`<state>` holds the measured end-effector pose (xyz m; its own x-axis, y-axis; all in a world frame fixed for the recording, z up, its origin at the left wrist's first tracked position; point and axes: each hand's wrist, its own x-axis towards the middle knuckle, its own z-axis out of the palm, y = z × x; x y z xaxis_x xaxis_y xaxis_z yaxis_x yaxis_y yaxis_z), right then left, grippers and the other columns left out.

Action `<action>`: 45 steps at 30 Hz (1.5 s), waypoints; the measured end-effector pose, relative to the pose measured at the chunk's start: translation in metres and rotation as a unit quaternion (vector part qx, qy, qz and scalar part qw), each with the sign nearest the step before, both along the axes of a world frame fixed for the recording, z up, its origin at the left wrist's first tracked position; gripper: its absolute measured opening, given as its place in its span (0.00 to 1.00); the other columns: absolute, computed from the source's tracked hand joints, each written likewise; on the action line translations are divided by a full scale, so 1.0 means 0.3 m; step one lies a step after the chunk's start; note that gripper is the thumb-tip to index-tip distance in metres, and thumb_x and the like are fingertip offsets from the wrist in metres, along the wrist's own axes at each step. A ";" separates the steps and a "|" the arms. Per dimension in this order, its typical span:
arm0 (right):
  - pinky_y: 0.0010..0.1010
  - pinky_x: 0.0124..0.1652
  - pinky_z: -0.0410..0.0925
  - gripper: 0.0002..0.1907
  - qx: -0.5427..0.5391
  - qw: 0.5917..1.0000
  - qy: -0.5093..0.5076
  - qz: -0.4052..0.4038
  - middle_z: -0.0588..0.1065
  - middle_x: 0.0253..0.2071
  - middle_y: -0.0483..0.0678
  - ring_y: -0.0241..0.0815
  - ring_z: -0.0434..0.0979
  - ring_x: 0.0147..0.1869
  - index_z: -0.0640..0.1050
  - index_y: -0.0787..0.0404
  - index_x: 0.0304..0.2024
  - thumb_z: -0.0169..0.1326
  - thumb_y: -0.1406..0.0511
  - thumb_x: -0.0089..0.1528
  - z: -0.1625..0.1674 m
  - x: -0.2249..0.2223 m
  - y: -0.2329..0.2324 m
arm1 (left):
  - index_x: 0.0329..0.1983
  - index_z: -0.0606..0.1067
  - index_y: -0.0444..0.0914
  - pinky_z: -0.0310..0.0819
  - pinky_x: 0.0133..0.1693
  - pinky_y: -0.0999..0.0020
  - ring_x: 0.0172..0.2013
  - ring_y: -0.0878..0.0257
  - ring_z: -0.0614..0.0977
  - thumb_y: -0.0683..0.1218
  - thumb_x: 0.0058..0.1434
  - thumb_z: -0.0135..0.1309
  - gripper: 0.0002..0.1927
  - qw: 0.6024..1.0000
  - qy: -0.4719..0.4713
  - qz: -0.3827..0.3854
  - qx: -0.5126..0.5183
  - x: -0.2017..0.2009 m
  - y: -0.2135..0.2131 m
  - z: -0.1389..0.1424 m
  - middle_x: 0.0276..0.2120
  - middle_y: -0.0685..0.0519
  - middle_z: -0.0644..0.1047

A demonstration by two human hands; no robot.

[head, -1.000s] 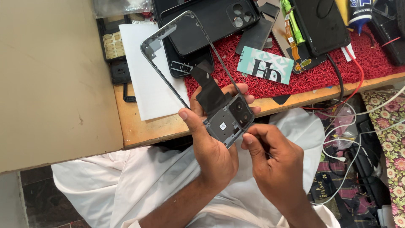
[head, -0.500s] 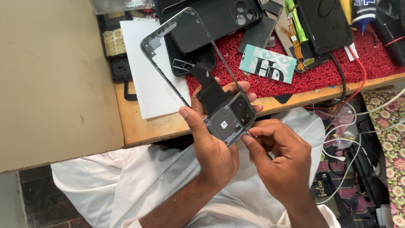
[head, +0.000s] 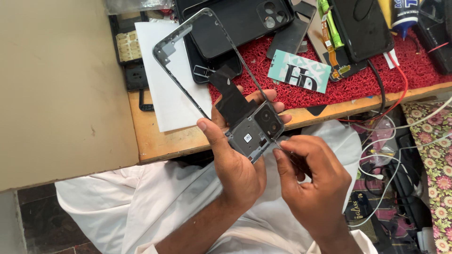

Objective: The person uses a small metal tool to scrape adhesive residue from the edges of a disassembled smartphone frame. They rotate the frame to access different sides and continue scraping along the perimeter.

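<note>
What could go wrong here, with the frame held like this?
The left hand grips only the camera end of the phone frame, so its long thin sides might bend. The right hand works a thin tool at the camera module; a slip could scratch the lenses.

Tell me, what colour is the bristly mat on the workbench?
Red; the mat shows clearly in the head view.

Phone repair workshop, wooden bench [head: 155, 146], red mat [head: 372, 75], dismantled phones [head: 235, 23], cables [head: 391, 141]
</note>
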<state>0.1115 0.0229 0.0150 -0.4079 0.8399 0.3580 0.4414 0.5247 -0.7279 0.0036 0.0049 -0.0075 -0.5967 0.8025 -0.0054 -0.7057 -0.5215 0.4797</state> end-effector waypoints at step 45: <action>0.23 0.29 0.69 0.07 -0.082 0.996 -0.019 0.018 0.82 0.30 0.45 0.31 0.79 0.27 0.81 0.63 0.44 0.60 0.70 0.63 -0.005 0.024 0.011 | 0.68 0.61 0.40 0.77 0.59 0.49 0.55 0.49 0.79 0.71 0.74 0.23 0.37 0.998 -0.049 -0.037 0.030 -0.012 0.009 -0.006 0.57 0.38 0.73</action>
